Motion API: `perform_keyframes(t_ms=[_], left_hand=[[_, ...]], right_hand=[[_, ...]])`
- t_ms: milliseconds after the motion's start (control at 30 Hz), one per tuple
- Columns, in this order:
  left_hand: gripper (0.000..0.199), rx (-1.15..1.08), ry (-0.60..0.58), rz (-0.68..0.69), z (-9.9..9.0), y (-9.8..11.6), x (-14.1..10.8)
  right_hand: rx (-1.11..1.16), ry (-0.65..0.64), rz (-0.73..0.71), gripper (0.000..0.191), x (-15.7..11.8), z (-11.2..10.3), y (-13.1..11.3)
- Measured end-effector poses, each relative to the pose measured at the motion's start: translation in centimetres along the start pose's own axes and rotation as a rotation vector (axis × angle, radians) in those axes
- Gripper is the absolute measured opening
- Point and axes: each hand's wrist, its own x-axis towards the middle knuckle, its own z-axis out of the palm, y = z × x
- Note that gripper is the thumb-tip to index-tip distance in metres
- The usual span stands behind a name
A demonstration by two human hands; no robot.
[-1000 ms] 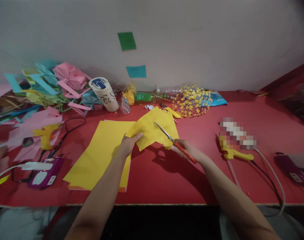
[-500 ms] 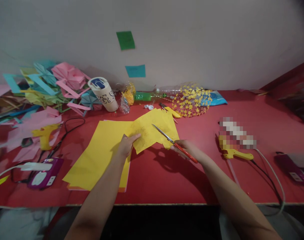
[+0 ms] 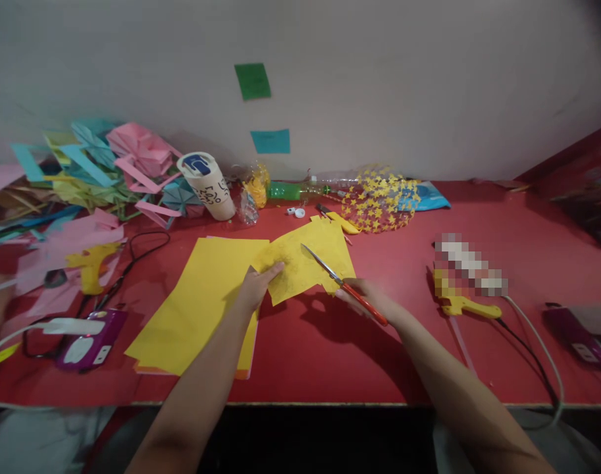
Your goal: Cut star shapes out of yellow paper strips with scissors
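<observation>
My left hand [image 3: 259,283] pinches the lower left corner of a yellow paper sheet [image 3: 300,253] with dark smudges and a jagged outline, thumb on top. My right hand [image 3: 366,299] is closed around a pair of scissors [image 3: 357,296] with red handles. The metal blades look together and lie across the front of the smudged sheet, pointing up and left. Some of the right fingers are hidden behind the handles and paper. Under my left forearm rests a stack of yellow paper [image 3: 201,303], with orange and pink edges showing beneath.
Yellow glue guns lie at left [image 3: 90,263] and right [image 3: 465,304], with cords. Purple power strip [image 3: 95,339] sits front left. Behind stand a marked white cup [image 3: 209,187], a green bottle [image 3: 285,191], a star-covered clear sheet [image 3: 379,201] and folded paper crafts [image 3: 137,151].
The view has shifted very slightly. My left hand and the smudged sheet have moved a little to the right; both hands keep their holds.
</observation>
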Motion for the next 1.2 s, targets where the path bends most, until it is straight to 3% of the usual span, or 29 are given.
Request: perform_keyframes(t_ms=[267, 467, 933, 1200], left_hand=[[0.055, -0.027, 0.048, -0.002, 0.4, 0.0, -0.2], [0.041, -0.006, 0.052, 0.069, 0.9, -0.4, -0.4], [0.043, -0.041, 0.037, 0.063, 2.1, 0.1, -1.6], [0.043, -0.074, 0.016, 0.021, 1.9, 0.1, -1.4]], right_hand=[[0.148, 0.026, 0.055, 0.055, 0.1, 0.6, -0.3], [0.254, 0.014, 0.049, 0.057, 0.2, 1.6, -0.4], [0.278, 0.047, 0.026, 0.055, 0.8, 3.1, 0.2], [0.234, 0.047, 0.021, 0.054, 0.3, 2.2, -0.5]])
